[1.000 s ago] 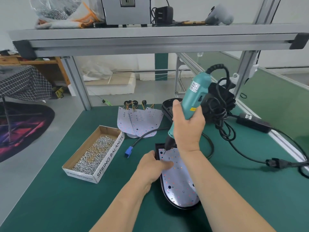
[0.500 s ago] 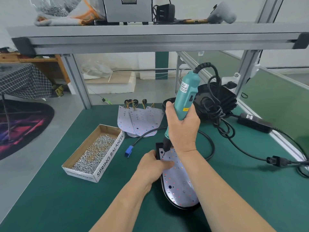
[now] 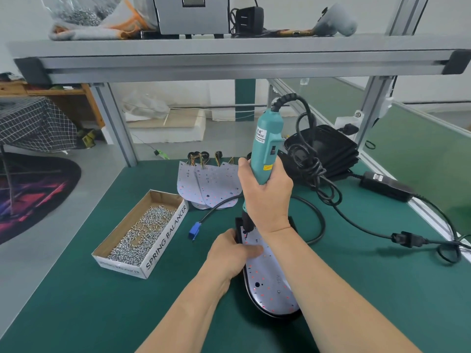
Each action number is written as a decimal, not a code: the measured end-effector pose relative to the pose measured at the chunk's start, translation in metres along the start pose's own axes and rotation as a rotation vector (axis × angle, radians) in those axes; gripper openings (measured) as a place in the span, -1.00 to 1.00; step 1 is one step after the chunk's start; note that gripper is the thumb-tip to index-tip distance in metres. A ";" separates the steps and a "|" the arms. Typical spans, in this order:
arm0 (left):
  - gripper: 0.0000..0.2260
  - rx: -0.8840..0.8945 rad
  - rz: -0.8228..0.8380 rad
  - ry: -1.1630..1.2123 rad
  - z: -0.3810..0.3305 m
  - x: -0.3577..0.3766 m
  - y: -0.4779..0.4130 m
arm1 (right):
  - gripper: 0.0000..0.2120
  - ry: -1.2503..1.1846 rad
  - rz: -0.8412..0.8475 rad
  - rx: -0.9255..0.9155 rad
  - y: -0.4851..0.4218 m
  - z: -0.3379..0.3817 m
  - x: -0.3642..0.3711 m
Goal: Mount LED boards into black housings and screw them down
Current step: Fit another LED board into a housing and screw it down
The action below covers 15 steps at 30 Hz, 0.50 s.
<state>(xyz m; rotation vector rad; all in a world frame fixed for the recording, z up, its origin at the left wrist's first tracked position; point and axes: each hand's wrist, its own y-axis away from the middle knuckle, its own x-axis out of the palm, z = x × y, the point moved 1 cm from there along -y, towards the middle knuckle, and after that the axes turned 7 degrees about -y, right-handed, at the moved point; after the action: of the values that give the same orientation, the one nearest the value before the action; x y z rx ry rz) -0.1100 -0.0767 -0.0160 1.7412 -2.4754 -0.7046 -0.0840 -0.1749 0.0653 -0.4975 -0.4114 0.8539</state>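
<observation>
Screwdriving is under way at the middle of the green matted surface (image 3: 76,301). The right hand (image 3: 265,197) has its fingers wrapped tight round the barrel of a teal electric screwdriver (image 3: 266,146), which stands nearly upright, its dark bit down on the 12 o'clock end of a white oval LED board (image 3: 267,276). That board lies seated in a black oval housing (image 3: 277,317), whose rim shows round its 6 o'clock end. The left hand (image 3: 229,253) grips the housing at its 9 o'clock side: the thumb lies across the board just beside the bit, and the other fingers curl over the rim.

At 10 o'clock from the housing sits an open cardboard box marked SPRING BALANCER (image 3: 165,235), holding a heap of small silver screws (image 3: 142,233). At 12 o'clock, beyond the screwdriver, lie overlapping spare white LED boards (image 3: 214,184) with wire tails. At 1 o'clock is a stack of empty black housings (image 3: 328,151), with the screwdriver's tangled black cord in front of it. A blue plug (image 3: 194,231) on a black cable rests between the box and the housing. A black power brick (image 3: 386,186) lies at 2 o'clock.
</observation>
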 end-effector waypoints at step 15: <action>-0.63 -0.002 -0.053 0.015 -0.002 0.003 0.004 | -0.76 -0.033 0.013 0.132 -0.001 -0.006 -0.002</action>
<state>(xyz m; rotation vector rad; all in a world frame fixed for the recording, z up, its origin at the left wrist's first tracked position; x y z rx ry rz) -0.1143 -0.0791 -0.0135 1.8103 -2.4269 -0.6956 -0.0814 -0.1789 0.0608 -0.3645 -0.3792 0.8961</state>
